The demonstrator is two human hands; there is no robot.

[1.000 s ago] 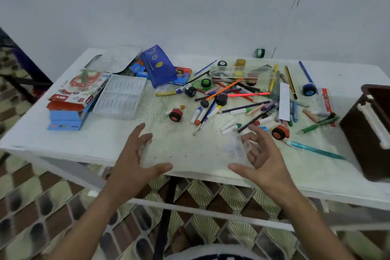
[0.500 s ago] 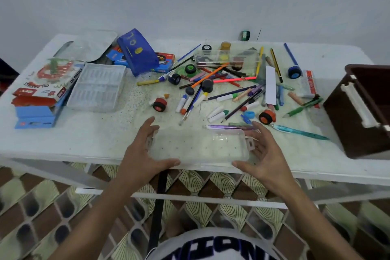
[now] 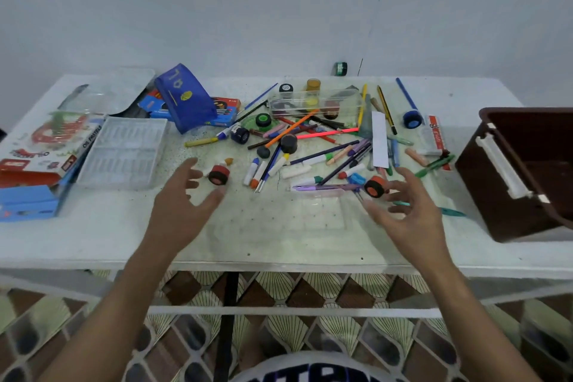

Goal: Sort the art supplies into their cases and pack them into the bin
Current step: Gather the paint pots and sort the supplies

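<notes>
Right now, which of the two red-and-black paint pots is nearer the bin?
The pot by the right hand's fingers. It lies towards the brown bin; the other pot sits across the table by the left hand.

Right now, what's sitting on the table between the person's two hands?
In the head view, a clear plastic case lies flat on the table between the left hand and right hand. Neither hand touches it; both are open.
</notes>
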